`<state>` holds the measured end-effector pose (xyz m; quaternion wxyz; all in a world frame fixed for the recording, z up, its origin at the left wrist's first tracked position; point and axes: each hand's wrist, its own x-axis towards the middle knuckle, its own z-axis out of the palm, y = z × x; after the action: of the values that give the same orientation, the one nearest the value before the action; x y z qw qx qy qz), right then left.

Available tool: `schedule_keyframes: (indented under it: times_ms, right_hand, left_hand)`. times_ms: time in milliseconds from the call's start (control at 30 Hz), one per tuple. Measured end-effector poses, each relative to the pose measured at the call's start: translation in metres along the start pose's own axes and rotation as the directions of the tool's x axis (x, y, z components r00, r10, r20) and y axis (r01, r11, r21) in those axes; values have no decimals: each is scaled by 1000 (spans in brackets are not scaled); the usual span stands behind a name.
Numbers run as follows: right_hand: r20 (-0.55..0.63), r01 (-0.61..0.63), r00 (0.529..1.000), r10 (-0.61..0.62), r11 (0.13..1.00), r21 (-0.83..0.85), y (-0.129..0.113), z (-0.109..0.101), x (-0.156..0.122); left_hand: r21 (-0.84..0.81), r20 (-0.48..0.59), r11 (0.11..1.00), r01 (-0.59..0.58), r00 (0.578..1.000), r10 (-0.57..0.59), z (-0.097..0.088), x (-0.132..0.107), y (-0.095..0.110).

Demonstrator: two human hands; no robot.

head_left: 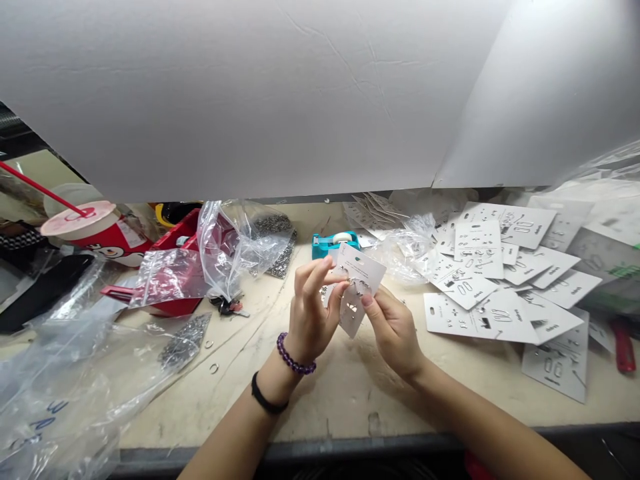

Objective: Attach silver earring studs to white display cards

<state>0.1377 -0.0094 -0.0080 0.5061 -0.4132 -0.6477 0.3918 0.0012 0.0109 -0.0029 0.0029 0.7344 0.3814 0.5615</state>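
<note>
A white paper sheet hung across the upper field of view, above a cream workbench. A loose spread of white printed cards covered the right side of the bench. Clear plastic bags lay at the left, near a red plastic tray and a drink cup fitted with a red straw.

The held display card was positioned at bench center, raised above the surface and tilted — directly in front of a teal tape dispenser. The left hand held it in a narrow grip, with the thumb and fingers at the card's left side. The right hand pinched the lower right portion of the card between the thumb and fingertips — also a narrow grip. Small metal pieces were attached to the card's face; their exact type could not be determined. A purple beaded bracelet and a black wristband encircled the left wrist. Two small metal rings lay loose on the bench, left of the hands.
</note>
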Motion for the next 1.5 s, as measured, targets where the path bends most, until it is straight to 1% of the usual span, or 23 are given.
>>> schedule_keyframes:
  times_ms: [200, 400, 500, 567, 700, 833, 933, 1033, 1100, 1200, 1300, 1367, 1433, 1500]
  right_hand:
    - [20, 35, 999, -35, 999, -30, 0, -1, 2]
    - [32, 43, 999, -42, 998, -37, 2, -3, 5]
    - [69, 20, 997, -23, 999, 37, 2, -6, 7]
    - [101, -23, 995, 10, 992, 127, 2, -6, 8]
    - [135, -118, 988, 80, 947, 299, -1, -4, 8]
    - [132, -191, 980, 151, 902, 388, 0, -2, 8]
    - [134, -229, 973, 189, 870, 437, 2, -2, 8]
    - [125, -237, 971, 202, 872, 429, 3, -2, 8]
    - [115, -230, 973, 200, 881, 414, 3, -3, 8]
    - [80, -225, 974, 210, 893, 390, 3, -5, 9]
    - [21, -238, 968, 249, 893, 381, 7, -7, 12]
    - [-4, -244, 964, 266, 890, 385, 10, -7, 14]
    - [-14, -238, 965, 262, 896, 375, 11, -8, 15]
    - [-17, -227, 969, 247, 913, 339, 10, -7, 14]
  left_hand:
    - [31, -18, 998, 47, 999, -47, 1, 0, 5]
    - [53, 0, 999, 6, 1000, -6, -2, 1, 3]
    - [76, 15, 997, -25, 1000, 24, -3, 3, 1]
    - [96, 21, 995, -36, 999, 34, -3, 3, 0]
    - [78, 22, 997, -11, 1000, 10, -2, 1, -1]
    - [68, 22, 998, -12, 1000, 10, 0, -1, 1]
    - [65, 9, 998, -9, 1000, 9, 0, 0, 2]
    - [41, 3, 999, -9, 1000, 9, 1, 1, 1]
    - [-13, 12, 1000, -1, 1000, 1, 1, 1, -1]
    - [-144, 74, 988, 53, 996, -42, -1, 2, -2]
    - [-207, 118, 963, 170, 982, -148, -4, 4, 1]
    - [-211, 126, 936, 281, 958, -259, -6, 6, 3]
    - [-200, 149, 900, 387, 920, -362, -6, 6, 5]
    - [-174, 168, 875, 451, 889, -425, -4, 5, 6]
